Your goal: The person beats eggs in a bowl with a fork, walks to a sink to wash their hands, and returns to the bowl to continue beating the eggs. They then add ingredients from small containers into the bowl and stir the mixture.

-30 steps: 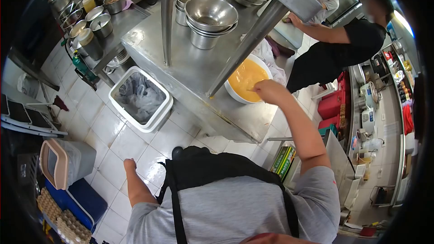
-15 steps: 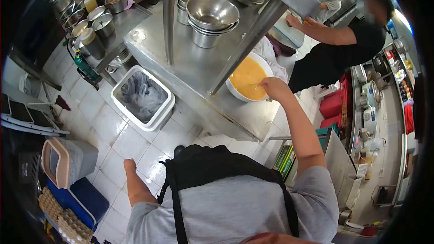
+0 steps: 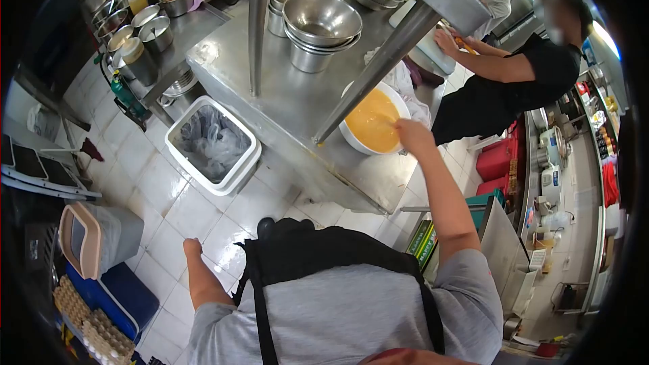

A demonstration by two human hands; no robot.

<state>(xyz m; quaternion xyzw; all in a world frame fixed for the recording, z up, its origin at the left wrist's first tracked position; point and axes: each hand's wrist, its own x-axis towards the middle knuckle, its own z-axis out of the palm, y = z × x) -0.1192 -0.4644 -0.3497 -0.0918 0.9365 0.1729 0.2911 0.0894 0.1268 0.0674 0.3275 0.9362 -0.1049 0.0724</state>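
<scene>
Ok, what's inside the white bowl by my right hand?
The white bowl holds yellow liquid. Its bottom can't be seen beneath that. The slanted metal leg hides part of the left side, and your right hand covers some of the right.

The bare right arm (image 3: 447,196) stretches forward behind curled right fingers (image 3: 405,128); well to their left, the bare left arm (image 3: 205,280) hangs behind balled left fingers (image 3: 191,243).

The floor (image 3: 162,240) is laid with pale, shiny tiles (image 3: 193,211). Two steel posts (image 3: 260,27) are set on a metal table (image 3: 287,105). At the far right, a pale wall (image 3: 583,230) and a bright light (image 3: 604,36) are seen.
</scene>
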